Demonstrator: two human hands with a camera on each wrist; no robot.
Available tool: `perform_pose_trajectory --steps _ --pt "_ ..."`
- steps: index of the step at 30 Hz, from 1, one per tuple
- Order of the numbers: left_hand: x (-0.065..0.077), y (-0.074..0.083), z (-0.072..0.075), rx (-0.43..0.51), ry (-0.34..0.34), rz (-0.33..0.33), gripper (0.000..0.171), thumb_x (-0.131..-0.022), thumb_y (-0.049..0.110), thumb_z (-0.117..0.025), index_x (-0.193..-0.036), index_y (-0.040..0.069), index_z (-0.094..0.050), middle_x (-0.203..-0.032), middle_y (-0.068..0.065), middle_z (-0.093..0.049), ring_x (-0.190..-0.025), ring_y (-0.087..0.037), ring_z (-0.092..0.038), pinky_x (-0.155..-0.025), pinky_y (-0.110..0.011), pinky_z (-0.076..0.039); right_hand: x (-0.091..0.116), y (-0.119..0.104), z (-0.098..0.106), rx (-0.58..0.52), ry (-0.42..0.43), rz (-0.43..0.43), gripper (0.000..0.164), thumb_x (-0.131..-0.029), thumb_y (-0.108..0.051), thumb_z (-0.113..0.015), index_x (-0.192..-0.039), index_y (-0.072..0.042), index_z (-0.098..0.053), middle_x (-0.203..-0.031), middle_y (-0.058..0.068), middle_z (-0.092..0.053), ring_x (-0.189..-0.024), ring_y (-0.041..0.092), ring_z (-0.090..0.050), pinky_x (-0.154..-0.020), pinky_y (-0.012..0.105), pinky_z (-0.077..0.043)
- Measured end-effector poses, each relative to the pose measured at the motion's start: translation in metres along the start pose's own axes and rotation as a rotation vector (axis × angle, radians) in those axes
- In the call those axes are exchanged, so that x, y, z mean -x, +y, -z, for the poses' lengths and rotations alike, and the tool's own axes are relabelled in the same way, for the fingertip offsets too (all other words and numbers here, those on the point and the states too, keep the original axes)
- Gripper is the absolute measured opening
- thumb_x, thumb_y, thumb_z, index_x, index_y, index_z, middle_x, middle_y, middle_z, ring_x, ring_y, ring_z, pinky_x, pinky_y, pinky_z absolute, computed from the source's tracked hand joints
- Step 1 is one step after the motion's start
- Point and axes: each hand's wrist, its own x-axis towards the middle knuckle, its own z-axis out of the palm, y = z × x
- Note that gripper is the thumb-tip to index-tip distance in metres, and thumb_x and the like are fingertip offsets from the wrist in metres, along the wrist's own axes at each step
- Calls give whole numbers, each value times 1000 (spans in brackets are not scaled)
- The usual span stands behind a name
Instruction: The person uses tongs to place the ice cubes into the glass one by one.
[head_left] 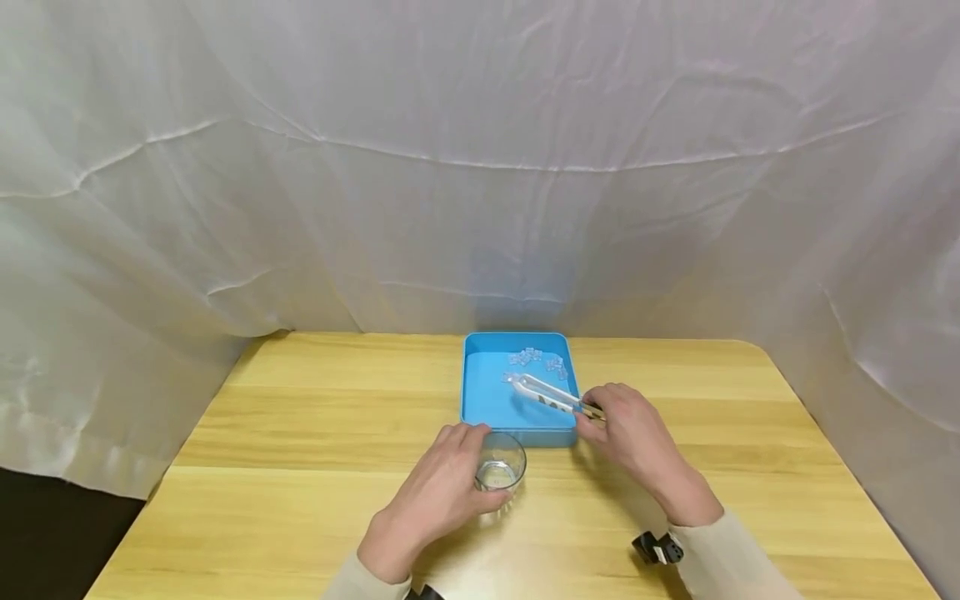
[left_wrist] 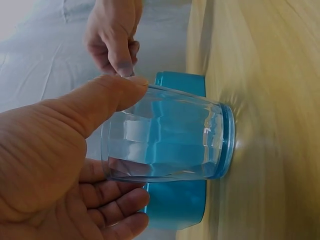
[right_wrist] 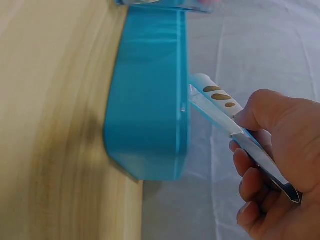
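Note:
My left hand [head_left: 437,483] holds a clear drinking glass [head_left: 501,468] between thumb and fingers. In the left wrist view, the faceted glass [left_wrist: 170,135] stands upright on the table in front of the tray. My right hand [head_left: 632,425] grips a pair of tongs [head_left: 551,396] with white ends and a metallic handle, fingers and thumb curled round it. The tongs reach over the right rim of a blue square tray [head_left: 483,408]. Their tips are right at a small clear piece [head_left: 509,377]. More clear ice-like pieces [head_left: 527,356] lie in two loose groups near the tray's back.
A light wooden table [head_left: 315,442] bears everything. Pale grey cloth [head_left: 420,208] hangs behind the table and along its sides. The tray's wall [right_wrist: 145,95] rises beside the right hand. A black device [head_left: 657,548] sits at the right wrist.

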Motion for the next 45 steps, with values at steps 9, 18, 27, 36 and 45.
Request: perform_pose_trajectory --steps 9,18,27,36,45 --pt "2 -3 6 26 -31 18 78 -83 40 -89 -142 0 -56 -133 -14 -65 -122 -27 -59 -103 -42 -56 11 -9 13 -30 65 39 13 -87 -10 -81 -97 -4 -75 -87 2 -70 -77 11 -58 -67 33 -55" --pt "3 -6 11 37 -29 16 77 -82 37 -90 -141 0 -56 -131 -14 -65 -121 -27 -58 -102 -43 -56 13 -23 30 -63 7 63 7 -88 -13 -79 -94 -12 -75 -88 -4 -69 -78 6 -57 -66 27 -55" --pt "4 -8 10 6 6 -9 78 -81 39 -90 -139 -1 -57 -126 -12 -66 -115 -26 -59 -98 -41 -57 20 -31 53 -70 -20 112 13 -86 -13 -82 -94 -18 -73 -91 -10 -69 -83 2 -61 -71 29 -58" --pt "4 -7 10 -170 101 -127 75 -78 48 -90 -130 0 -64 -114 -8 -68 -104 -22 -58 -89 -36 -55 23 -36 63 -69 -24 217 19 -81 -10 -83 -93 -20 -72 -89 -15 -64 -80 -1 -51 -67 23 -52" --pt "5 -8 10 -172 90 -130 75 -80 49 -89 -130 0 -64 -114 -8 -68 -103 -22 -58 -88 -35 -56 24 -40 63 -74 -47 243 20 -81 -11 -83 -92 -21 -70 -87 -16 -61 -79 -1 -50 -66 22 -50"
